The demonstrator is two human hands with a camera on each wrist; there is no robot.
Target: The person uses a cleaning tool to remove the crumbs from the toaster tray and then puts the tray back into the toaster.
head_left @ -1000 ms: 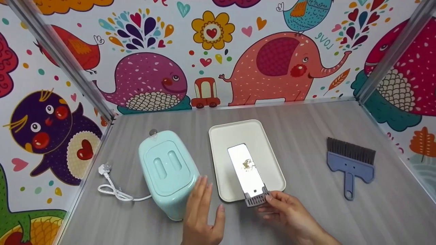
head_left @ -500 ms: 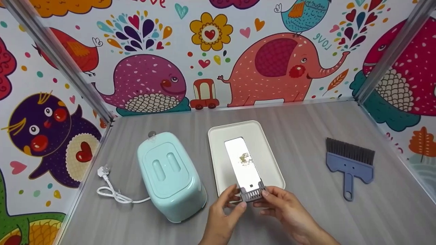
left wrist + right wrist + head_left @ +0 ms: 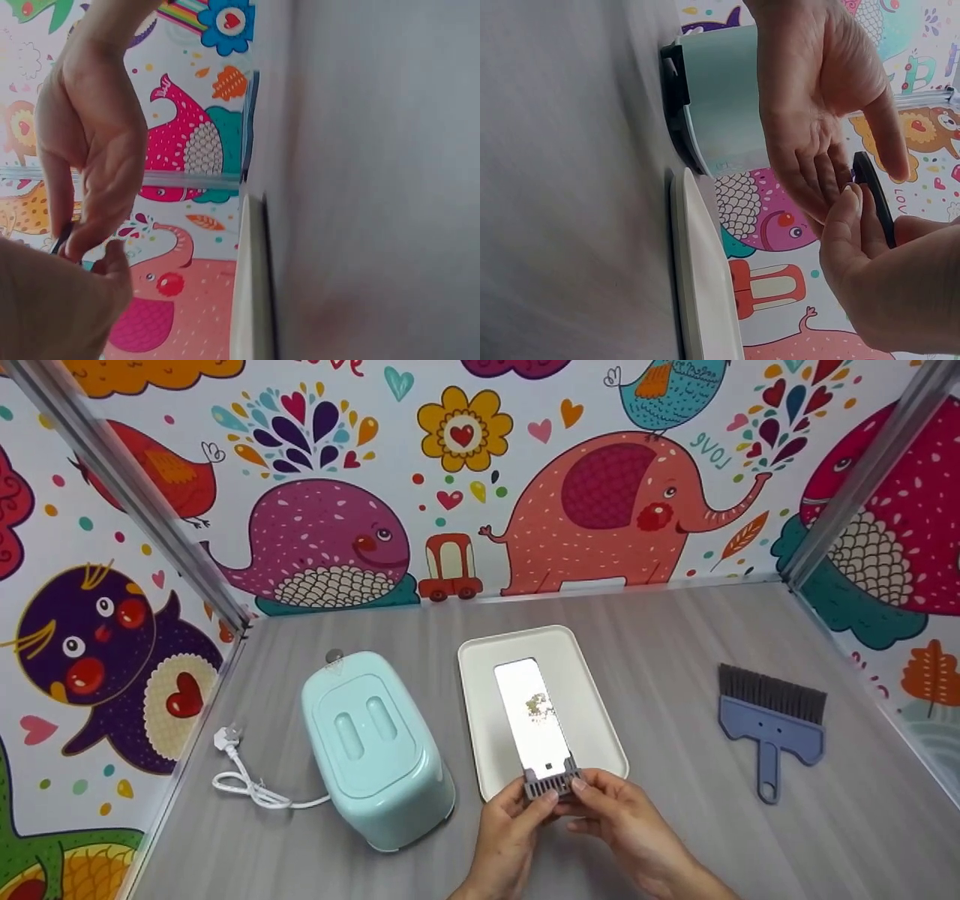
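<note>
a metal plate [image 3: 525, 712] with a grey slotted end [image 3: 553, 786] is held by both hands above a white tray [image 3: 585, 697], its long bright face turned up and its slotted end nearest the person. the left side of that end is pinched by the left hand [image 3: 504, 836], with the thumb laid on top and the fingers tucked below; the right corner is pinched by the right hand [image 3: 636, 829] in much the same way — each grip narrow, closed on the thin piece. brown specks [image 3: 538, 707] are scattered about the middle of the plate, and a small dark square is seen near the slotted end. in the right wrist view, a dark edge is shown between the fingers, well apart from the tray, which is laid on a grey desk [image 3: 675, 660].

to the left of the tray a mint-green toaster [image 3: 397, 810] is set, its top marked by two long rounded hollows. beside it a white cord [image 3: 281, 796] is loosely looped, ended by a plug [image 3: 226, 737]. well to the right a blue-grey brush [image 3: 772, 727] is laid — dark bristles pointed away, handle toward the person. the desk is bordered by wall panels [image 3: 465, 510] printed with bright animals.
</note>
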